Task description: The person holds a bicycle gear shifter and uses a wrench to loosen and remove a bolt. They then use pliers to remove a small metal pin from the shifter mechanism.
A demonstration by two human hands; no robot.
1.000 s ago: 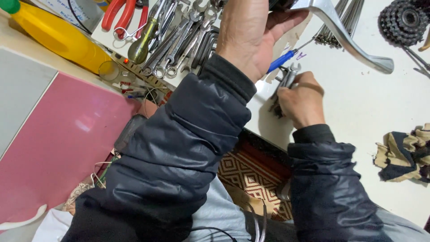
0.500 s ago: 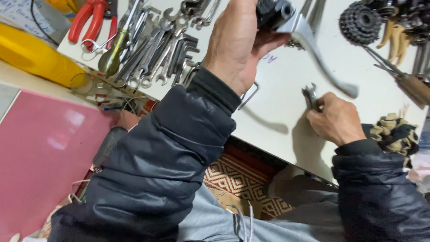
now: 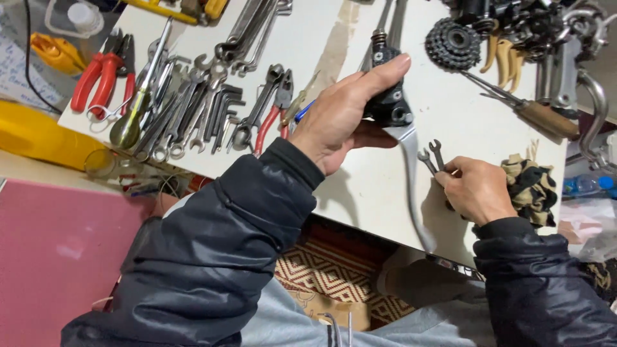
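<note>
Left hand [image 3: 340, 119]: closed around a black brake lever [image 3: 395, 122].
Right hand [image 3: 475, 189]: pinching two small spanners [image 3: 432, 156].
Table [image 3: 360, 186]: white.
Nearby: spanner row [image 3: 193, 115], red pliers [image 3: 96, 77], camouflage rag [image 3: 530, 186].

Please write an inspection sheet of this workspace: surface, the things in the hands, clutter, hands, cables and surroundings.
Surface: white table, stained, crowded along its far side.
Things in the hands: black brake lever with a silver blade, held above the table; small open-end wrenches at the right fingertips.
Clutter: row of spanners and hex keys, red-handled pliers, screwdriver, sprocket cluster, wooden-handled tool, camouflage cloth.
Hands: left hand grips the lever body; right hand pinches the wrenches on the table.
Cables: thin black cable at far left.
Surroundings: yellow container, pink panel, patterned rug below.
</note>
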